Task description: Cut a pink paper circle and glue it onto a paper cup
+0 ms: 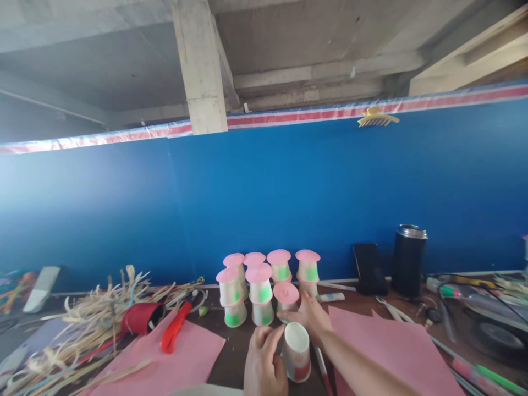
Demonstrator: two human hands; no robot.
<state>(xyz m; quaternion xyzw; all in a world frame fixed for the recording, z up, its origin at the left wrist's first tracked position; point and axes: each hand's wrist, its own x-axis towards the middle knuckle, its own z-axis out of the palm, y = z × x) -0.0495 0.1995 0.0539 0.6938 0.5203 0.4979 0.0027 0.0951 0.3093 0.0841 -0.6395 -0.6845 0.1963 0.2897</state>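
Observation:
My left hand (262, 360) and my right hand (310, 319) both close around a white paper cup (297, 352) with a red mark, held just above the dark table near the front edge. My right hand's fingers reach toward a cluster of paper cups with pink round caps (264, 286), several of them stacked in two levels, standing just behind the held cup. Green patches show on those cups.
Pink paper sheets (396, 346) lie right and left of my hands. A red utility knife (175, 327), a red cup on its side (142, 318) and a pile of straw strips (82, 324) lie left. A black phone (369, 268), black flask (408, 259), scissors (391, 309) and pens lie right, before a blue wall.

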